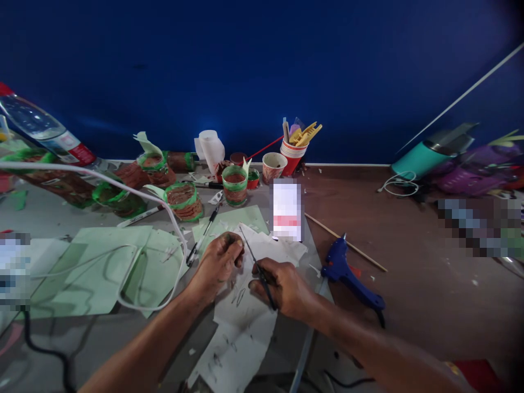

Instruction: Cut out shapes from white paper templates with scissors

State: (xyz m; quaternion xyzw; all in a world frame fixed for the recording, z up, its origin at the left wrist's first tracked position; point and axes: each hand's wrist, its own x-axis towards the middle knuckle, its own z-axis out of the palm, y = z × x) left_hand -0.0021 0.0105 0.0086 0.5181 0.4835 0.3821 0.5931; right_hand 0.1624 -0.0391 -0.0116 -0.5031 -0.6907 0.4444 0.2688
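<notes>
Wall (245, 71), deep blue; counter (426, 213), brown at right, grey at left. White paper (241, 344) with dark drawn marks; dark tool (268, 289); pale green sheets (94, 256); blue glue gun (336, 262); brown jars (183, 201) with green rims; teal tumbler (421, 161).

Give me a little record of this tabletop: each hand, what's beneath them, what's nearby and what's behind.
Left hand: fingers pinched together; whether they hold anything is unclear
Right hand: holds a thin dark tool, tip pointing away from the person
Beneath hands: white paper with dark marks
To the right: blue glue gun, thin wooden stick
Behind: brown-and-green cup, red cup holding yellow utensils
</notes>
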